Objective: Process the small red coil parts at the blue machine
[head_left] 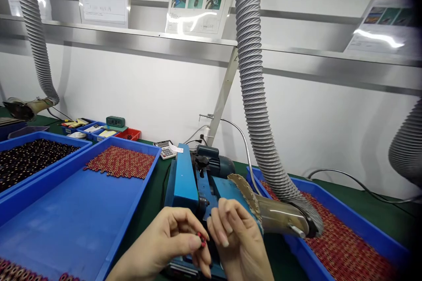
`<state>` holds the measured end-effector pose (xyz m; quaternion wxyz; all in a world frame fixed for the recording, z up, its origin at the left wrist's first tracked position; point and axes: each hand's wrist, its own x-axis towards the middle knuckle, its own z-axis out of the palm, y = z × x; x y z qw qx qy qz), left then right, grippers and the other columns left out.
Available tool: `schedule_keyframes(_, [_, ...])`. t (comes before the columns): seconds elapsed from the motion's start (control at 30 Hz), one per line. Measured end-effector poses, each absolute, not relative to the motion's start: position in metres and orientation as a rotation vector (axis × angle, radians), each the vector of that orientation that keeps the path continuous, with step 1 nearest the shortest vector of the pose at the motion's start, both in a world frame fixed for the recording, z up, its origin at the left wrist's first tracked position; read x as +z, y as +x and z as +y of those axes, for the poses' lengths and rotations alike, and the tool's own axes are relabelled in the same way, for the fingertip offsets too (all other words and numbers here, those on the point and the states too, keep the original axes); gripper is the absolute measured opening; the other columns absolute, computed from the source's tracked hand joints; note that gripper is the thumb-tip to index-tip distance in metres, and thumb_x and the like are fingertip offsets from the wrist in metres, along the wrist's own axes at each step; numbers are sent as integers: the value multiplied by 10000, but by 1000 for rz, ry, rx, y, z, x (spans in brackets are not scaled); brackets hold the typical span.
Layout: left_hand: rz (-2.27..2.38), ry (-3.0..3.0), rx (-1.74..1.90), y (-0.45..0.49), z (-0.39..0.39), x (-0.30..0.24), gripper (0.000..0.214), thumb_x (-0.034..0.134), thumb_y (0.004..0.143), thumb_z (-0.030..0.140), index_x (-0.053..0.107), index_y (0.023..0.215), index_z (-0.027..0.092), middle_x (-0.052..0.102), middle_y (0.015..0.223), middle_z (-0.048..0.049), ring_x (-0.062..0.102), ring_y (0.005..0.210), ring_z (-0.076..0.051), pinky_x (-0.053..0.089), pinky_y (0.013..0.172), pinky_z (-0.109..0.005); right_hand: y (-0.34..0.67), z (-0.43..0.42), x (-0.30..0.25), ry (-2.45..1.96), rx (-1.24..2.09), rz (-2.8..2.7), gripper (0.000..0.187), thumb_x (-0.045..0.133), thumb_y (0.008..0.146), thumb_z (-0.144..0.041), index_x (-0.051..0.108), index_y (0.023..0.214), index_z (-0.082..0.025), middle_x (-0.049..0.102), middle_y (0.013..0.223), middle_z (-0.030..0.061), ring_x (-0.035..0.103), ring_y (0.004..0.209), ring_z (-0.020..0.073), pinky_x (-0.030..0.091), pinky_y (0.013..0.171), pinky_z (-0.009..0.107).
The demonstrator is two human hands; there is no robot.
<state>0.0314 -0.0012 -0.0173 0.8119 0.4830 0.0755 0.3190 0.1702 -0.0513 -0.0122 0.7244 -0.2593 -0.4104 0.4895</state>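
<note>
My left hand (pixel 171 239) pinches a small red ring-shaped part with a dark, toothed-looking middle (pixel 201 240) between thumb and forefinger. Close on its right, my right hand (pixel 238 237) is raised with its fingers curled and thumb and forefinger together; anything between those tips is too small or hidden to make out. Both hands are in front of a blue belt-grinder-like machine (pixel 186 175) with a dark motor (pixel 224 166). On the left, a blue tray (pixel 75 202) carries rows of similar red ring parts (pixel 121 161) at its far end and more at its near edge.
A grey flexible hose (pixel 257 74) drops to a duct nozzle (pixel 280 215) right of the machine. Another blue tray (pixel 298 250) there holds many red rings (pixel 349 241). Black parts (pixel 33 158) fill a far-left tray. A calculator (pixel 167 153) lies behind.
</note>
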Motion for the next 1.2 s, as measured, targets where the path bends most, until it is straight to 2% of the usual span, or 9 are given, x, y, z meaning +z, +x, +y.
schedule_keyframes(0.1, [152, 1027, 713, 30, -2, -16, 347, 810, 758, 380, 622, 863, 108, 718, 716, -57, 687, 603, -114, 489, 610, -180, 178, -54, -11, -706, 948, -1170, 178, 730, 912, -398, 755, 887, -224, 569, 675, 9, 550, 590, 122, 467, 594, 219])
schedule_keyframes(0.17, [115, 1028, 715, 29, -3, -15, 327, 777, 797, 381, 599, 879, 119, 705, 690, -43, 682, 608, -111, 480, 614, -177, 178, -56, -10, -793, 938, -1326, 204, 721, 910, -434, 770, 983, -250, 599, 709, 17, 580, 584, 134, 484, 601, 243])
schedule_keyframes(0.37, [167, 1073, 751, 32, -5, -10, 383, 801, 764, 419, 570, 813, 118, 683, 666, -32, 655, 606, -98, 470, 623, -176, 154, -58, -7, -836, 853, -1119, 346, 783, 847, -470, 702, 678, -179, 513, 480, -39, 494, 425, 73, 419, 566, 217])
schedule_keyframes(0.57, [197, 1081, 746, 33, -7, -11, 378, 821, 738, 389, 562, 788, 118, 698, 673, -43, 651, 587, -102, 461, 595, -180, 150, -56, -6, -619, 1223, -740, 383, 864, 761, -456, 623, 665, -173, 460, 536, -60, 371, 387, 41, 294, 398, 145])
schedule_keyframes(0.67, [198, 1065, 718, 31, -7, -13, 371, 826, 733, 374, 570, 806, 116, 708, 680, -49, 661, 578, -107, 464, 585, -177, 164, -54, -9, -581, 1072, -848, 315, 774, 870, -422, 654, 689, -193, 418, 552, -48, 411, 491, 86, 395, 502, 176])
schedule_keyframes(0.73, [154, 1031, 707, 30, -6, -14, 374, 834, 729, 367, 571, 820, 118, 710, 670, -47, 665, 564, -107, 463, 569, -166, 175, -55, -9, -744, 884, -1125, 197, 713, 919, -429, 761, 882, -241, 544, 654, 0, 532, 634, 133, 458, 648, 219])
schedule_keyframes(0.83, [38, 1005, 657, 31, -3, -16, 377, 825, 745, 386, 576, 827, 115, 711, 676, -53, 668, 555, -101, 463, 551, -148, 184, -59, -4, -911, 864, -1524, 299, 626, 948, -520, 750, 1137, -325, 614, 865, 43, 593, 824, 209, 476, 787, 284])
schedule_keyframes(1.1, [-18, 1041, 552, 32, -1, -19, 395, 794, 773, 440, 625, 880, 100, 723, 695, -71, 687, 584, -102, 462, 539, -120, 180, -67, 12, -892, 1173, -1469, 332, 660, 888, -588, 752, 1130, -380, 484, 833, 26, 571, 684, 187, 529, 619, 276])
schedule_keyframes(1.2, [2, 1032, 538, 31, -1, -17, 375, 826, 746, 395, 622, 855, 101, 727, 723, -68, 684, 579, -93, 487, 556, -126, 189, -69, 4, -985, 1181, -1506, 375, 687, 865, -587, 712, 1196, -412, 565, 1024, 60, 624, 876, 256, 547, 791, 360])
